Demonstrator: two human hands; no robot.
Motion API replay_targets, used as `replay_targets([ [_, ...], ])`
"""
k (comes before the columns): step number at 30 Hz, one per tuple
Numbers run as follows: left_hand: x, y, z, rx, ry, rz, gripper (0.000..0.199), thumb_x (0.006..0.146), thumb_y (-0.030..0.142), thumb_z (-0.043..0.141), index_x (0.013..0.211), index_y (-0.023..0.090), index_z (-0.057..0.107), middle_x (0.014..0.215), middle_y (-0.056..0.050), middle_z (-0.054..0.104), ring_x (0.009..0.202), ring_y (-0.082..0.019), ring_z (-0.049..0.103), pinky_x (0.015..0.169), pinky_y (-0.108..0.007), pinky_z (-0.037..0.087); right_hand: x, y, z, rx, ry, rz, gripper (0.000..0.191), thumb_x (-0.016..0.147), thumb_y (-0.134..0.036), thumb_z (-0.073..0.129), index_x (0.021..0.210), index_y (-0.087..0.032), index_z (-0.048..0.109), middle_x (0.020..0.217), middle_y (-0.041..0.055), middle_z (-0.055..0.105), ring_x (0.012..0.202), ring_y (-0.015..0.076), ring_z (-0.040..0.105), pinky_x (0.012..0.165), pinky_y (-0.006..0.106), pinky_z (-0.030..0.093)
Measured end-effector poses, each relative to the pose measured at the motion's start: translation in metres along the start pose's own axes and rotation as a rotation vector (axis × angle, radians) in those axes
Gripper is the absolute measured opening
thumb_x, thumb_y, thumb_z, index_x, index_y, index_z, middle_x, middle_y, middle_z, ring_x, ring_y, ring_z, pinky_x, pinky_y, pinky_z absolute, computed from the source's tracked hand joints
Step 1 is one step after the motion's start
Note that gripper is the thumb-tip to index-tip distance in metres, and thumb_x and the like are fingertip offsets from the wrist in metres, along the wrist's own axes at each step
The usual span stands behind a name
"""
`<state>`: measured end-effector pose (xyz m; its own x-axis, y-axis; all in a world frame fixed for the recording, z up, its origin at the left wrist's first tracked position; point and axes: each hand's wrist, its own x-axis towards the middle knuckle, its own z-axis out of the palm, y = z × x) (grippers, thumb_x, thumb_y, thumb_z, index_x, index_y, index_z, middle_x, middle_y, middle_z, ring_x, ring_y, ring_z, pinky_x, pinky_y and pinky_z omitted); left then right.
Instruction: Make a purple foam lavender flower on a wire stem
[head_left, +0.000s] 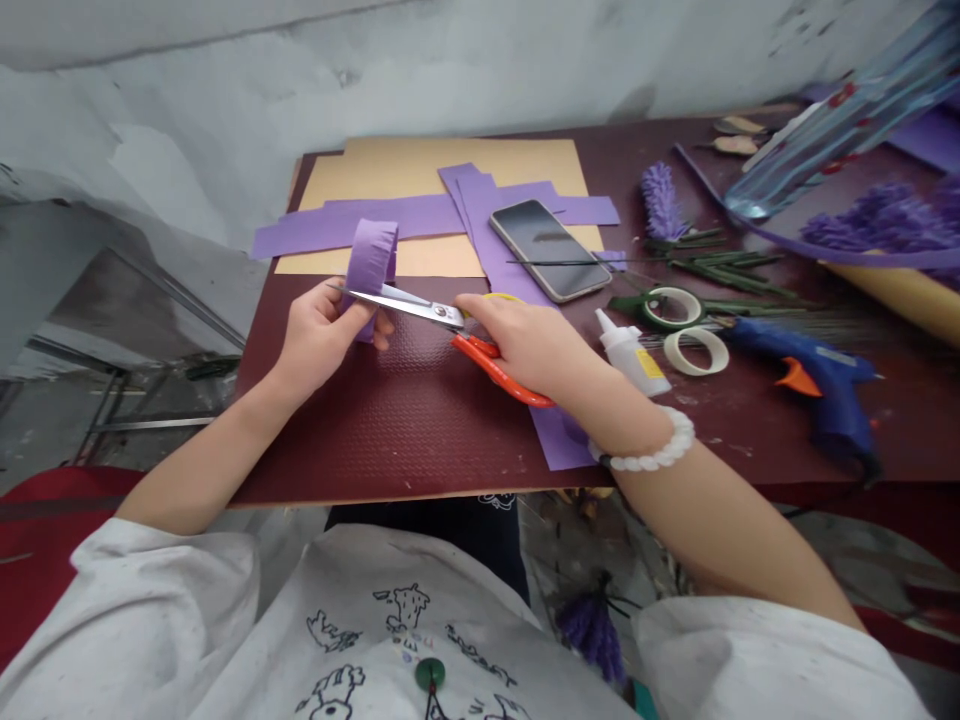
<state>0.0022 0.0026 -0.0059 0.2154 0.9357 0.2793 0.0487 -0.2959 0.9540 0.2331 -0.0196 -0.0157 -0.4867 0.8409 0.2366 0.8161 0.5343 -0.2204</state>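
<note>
Purple paper roll (371, 265) | left hand (319, 340) curled, gripping it | right hand (525, 345) closed on orange scissors (409, 308), blades at roll | maroon surface (360, 440)

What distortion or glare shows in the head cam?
Head view: wide-angle bowing curves the maroon table edge; light is soft, without hard shadows; a dull reflection lies on the phone screen; the scissors blades glint faintly; the frame cuts off the clear plastic object.
</note>
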Motion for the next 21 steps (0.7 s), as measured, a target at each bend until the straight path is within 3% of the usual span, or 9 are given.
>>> replay_targets([
  [8, -0.0006, -0.0012, -0.0022, 0.033, 0.038, 0.041, 0.01, 0.078, 0.02, 0.064, 0.076, 0.017, 0.054, 0.058, 0.002, 0.065, 0.046, -0.012, 0.061, 0.052, -0.025, 0.053, -0.0006, -0.0041, 0.0017, -0.09, -0.017, 0.055, 0.034, 0.094, -0.035, 0.039, 0.116, -0.015, 0.054, 0.094, 0.0105, 0.07, 0.076, 0.0236, 0.063, 0.059, 0.031, 0.035],
  [11, 0.0, -0.0015, -0.0019, 0.037, 0.075, 0.043, 0.013, 0.077, 0.021, 0.067, 0.073, 0.017, 0.054, 0.055, 0.003, 0.063, 0.044, -0.01, 0.06, 0.049, -0.023, 0.051, -0.0006, -0.0045, 0.0018, -0.027, -0.013, 0.035, 0.036, 0.094, -0.035, 0.039, 0.121, -0.015, 0.051, 0.097, 0.0116, 0.069, 0.084, 0.0251, 0.063, 0.065, 0.032, 0.04],
  [16, 0.0016, -0.0026, -0.0022, -0.044, 0.057, 0.066, 0.016, 0.079, 0.027, 0.068, 0.077, 0.015, 0.058, 0.058, 0.002, 0.064, 0.047, -0.011, 0.061, 0.052, -0.025, 0.053, 0.0014, -0.0029, 0.0029, 0.075, 0.027, -0.055, 0.044, 0.095, -0.034, 0.038, 0.131, -0.011, 0.043, 0.109, 0.0164, 0.064, 0.106, 0.0287, 0.056, 0.089, 0.039, 0.042],
  [21, 0.0011, -0.0032, -0.0029, -0.023, 0.034, 0.042, 0.014, 0.079, 0.025, 0.067, 0.078, 0.015, 0.057, 0.058, 0.001, 0.064, 0.047, -0.011, 0.06, 0.051, -0.025, 0.053, 0.0011, -0.0019, 0.0013, 0.024, 0.005, -0.031, 0.039, 0.095, -0.035, 0.036, 0.124, -0.012, 0.049, 0.105, 0.0156, 0.064, 0.098, 0.0279, 0.058, 0.082, 0.036, 0.044],
])
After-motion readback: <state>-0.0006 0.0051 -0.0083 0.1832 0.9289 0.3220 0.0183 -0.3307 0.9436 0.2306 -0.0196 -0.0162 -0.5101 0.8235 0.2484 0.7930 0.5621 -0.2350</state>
